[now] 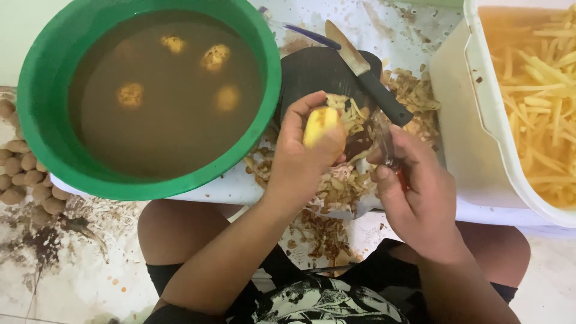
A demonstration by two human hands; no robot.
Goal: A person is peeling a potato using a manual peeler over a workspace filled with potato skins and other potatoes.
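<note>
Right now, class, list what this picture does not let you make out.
- Head view: tool in the right hand, blurred and wrapped by its fingers.
- Potato in the left hand: far side covered by the palm.
- White tub of cut strips: cut off by the right edge.
- Green basin: bottom lost in murky water.

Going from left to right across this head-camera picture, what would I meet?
Unpeeled potatoes on the floor → green basin of murky water → left hand holding a peeled potato → right hand → white tub of potato sticks.
</note>
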